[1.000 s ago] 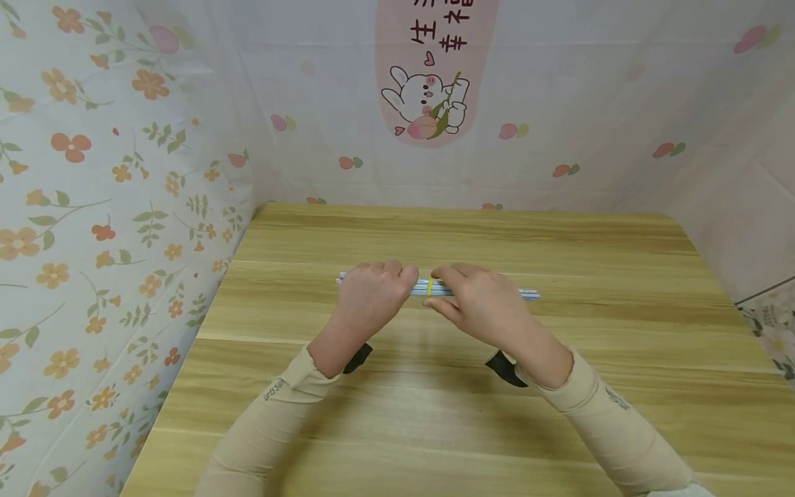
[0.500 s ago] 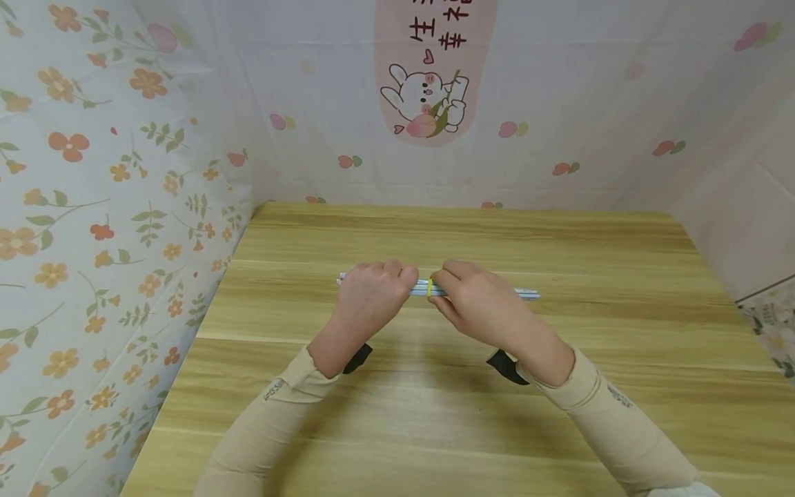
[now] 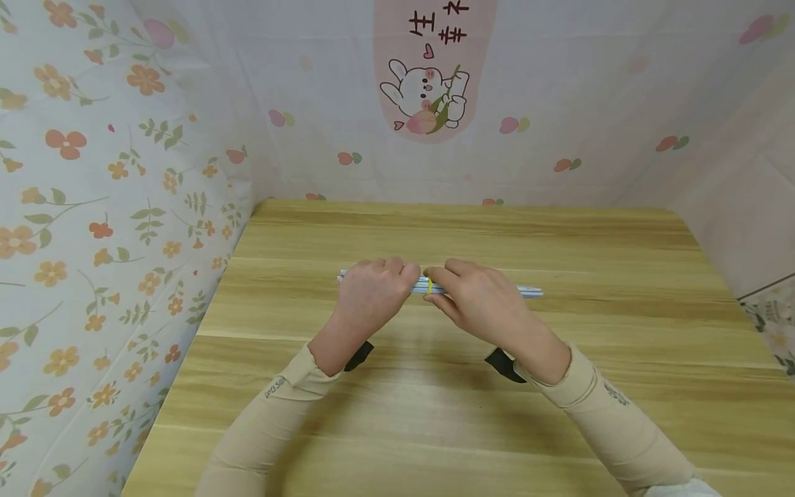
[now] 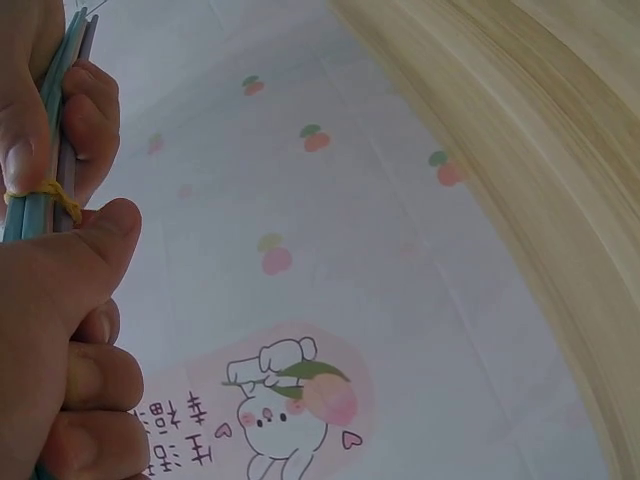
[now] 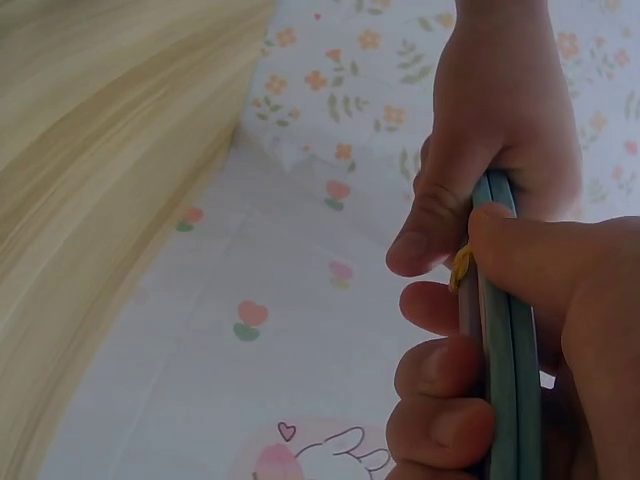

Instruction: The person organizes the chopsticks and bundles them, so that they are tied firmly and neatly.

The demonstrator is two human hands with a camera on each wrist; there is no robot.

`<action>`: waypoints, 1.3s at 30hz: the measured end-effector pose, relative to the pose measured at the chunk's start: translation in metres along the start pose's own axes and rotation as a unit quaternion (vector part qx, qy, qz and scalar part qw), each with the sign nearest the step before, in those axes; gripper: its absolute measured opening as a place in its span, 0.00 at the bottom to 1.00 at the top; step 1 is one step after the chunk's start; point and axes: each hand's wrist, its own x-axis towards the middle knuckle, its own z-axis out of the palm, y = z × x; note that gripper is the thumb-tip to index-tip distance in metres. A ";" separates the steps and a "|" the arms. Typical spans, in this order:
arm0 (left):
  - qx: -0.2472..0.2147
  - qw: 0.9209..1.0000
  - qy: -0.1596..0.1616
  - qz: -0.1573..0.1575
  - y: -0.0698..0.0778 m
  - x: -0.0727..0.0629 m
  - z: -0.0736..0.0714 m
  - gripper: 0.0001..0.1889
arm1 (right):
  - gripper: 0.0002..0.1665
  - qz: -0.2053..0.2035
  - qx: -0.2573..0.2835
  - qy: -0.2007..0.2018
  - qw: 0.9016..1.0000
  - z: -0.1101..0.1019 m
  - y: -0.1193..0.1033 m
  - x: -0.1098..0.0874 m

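Note:
A bundle of slim chopsticks (image 3: 420,285), light blue with some pinkish ones, lies level across both hands above the table. A yellow rubber band (image 3: 430,284) circles it near the middle, between the hands. My left hand (image 3: 375,291) grips the left part in its curled fingers, leaving a short end sticking out. On the right part, my right hand (image 3: 487,301) holds the bundle, thumb and fingertips at the band. In the right wrist view its fingers curl around the chopsticks (image 5: 508,350), with the thumb on top. The tapered tips point right.
The wood-grain table (image 3: 447,428) spreads beneath both hands. A white cloth backdrop (image 3: 559,96) with a rabbit print stands behind, and a flowered curtain (image 3: 112,200) hangs along the left. Dark straps (image 3: 506,366) show below the wrists.
The right hand's thumb and fingertips closed in at the rubber band, then spread slightly around it, reaching a little further left. The left hand keeps its grip. The head view tilted slightly.

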 end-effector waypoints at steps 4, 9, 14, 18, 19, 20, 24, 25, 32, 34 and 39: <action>0.002 1.000 0.000 0.000 0.001 0.001 0.000 0.19 | 0.21 0.005 -0.010 0.013 1.000 0.001 0.000 0.000; -0.005 1.000 -0.011 -0.001 0.001 0.001 0.000 0.17 | 0.21 0.011 -0.025 0.035 0.999 0.004 -0.001 0.000; -0.010 1.000 -0.016 0.000 0.002 0.001 0.000 0.16 | 0.21 0.020 -0.027 0.044 0.998 0.004 -0.003 0.001; -0.006 1.000 -0.019 -0.001 0.002 0.002 0.000 0.17 | 0.22 0.023 -0.030 0.045 0.998 0.004 -0.003 0.001; -0.005 1.000 -0.019 -0.001 0.002 0.002 0.000 0.17 | 0.22 0.022 -0.031 0.045 0.998 0.005 -0.003 0.001; -0.003 1.000 -0.018 -0.001 0.002 0.002 0.000 0.17 | 0.22 0.020 -0.031 0.044 0.998 0.005 -0.003 0.001; 0.000 1.000 -0.012 0.000 0.002 0.001 0.001 0.19 | 0.24 0.020 -0.027 0.040 0.999 0.005 -0.001 -0.001; 0.001 1.000 -0.010 -0.001 0.001 0.000 0.001 0.19 | 0.24 0.024 -0.025 0.038 0.999 0.004 0.000 -0.001; 0.003 1.000 0.000 -0.003 -0.004 -0.003 0.002 0.17 | 0.19 0.057 -0.002 0.017 0.998 -0.005 0.012 -0.013; 0.001 1.000 0.000 -0.002 -0.005 -0.003 0.002 0.17 | 0.17 0.055 0.004 0.012 0.998 -0.007 0.015 -0.017; -0.011 1.000 -0.007 -0.002 -0.005 -0.005 0.003 0.17 | 0.13 0.040 0.009 0.008 0.999 -0.009 0.019 -0.024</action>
